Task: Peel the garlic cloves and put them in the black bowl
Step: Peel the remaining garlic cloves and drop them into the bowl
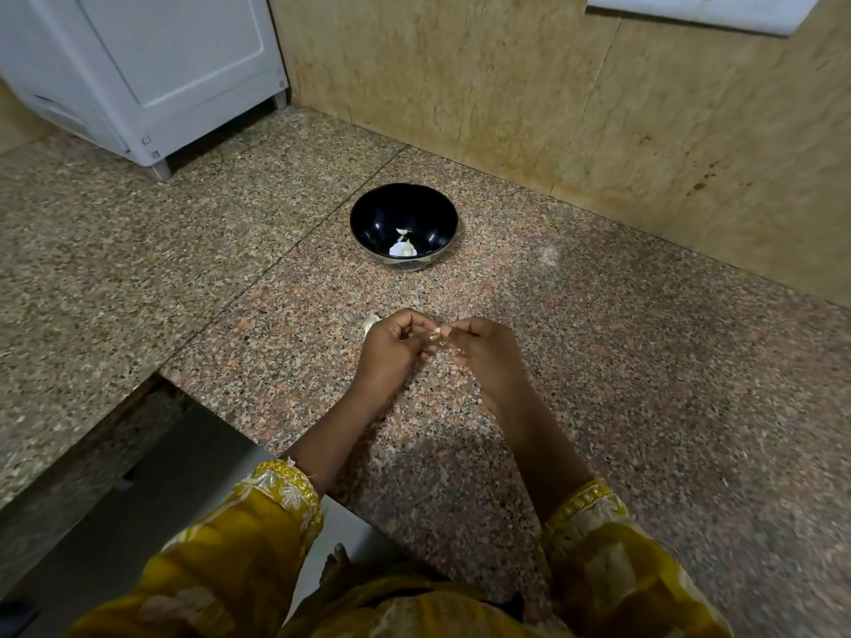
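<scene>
Risks, as we judge them:
- The round glossy black bowl (404,225) sits at 12 o'clock from the hands with a few white peeled cloves (403,248) inside. A careless toss could bounce a clove off its rim.
- The left hand (387,352) and right hand (488,356) meet fingertip to fingertip above the tabletop. Each grip is closed to a pinch on one small pale garlic clove (436,334), still part-skinned. A hard tug on the skin could flick it loose.
- A pale papery scrap (371,322) lies at 11 o'clock off the left hand. We cannot tell whether it is skin or clove, and skin like it could ride into the bowl.

Edges and room:
- The speckled pink-grey granite tabletop (598,361) drops away at 7 o'clock, just beside the left forearm. A loose clove could go over there.
- Bare granite runs toward 12 and 3 o'clock.
- The beige stone-tiled wall (460,85) closes off 12 to 2 o'clock.
- The white boxy footed appliance (161,62) stands at 10 o'clock, well apart.
</scene>
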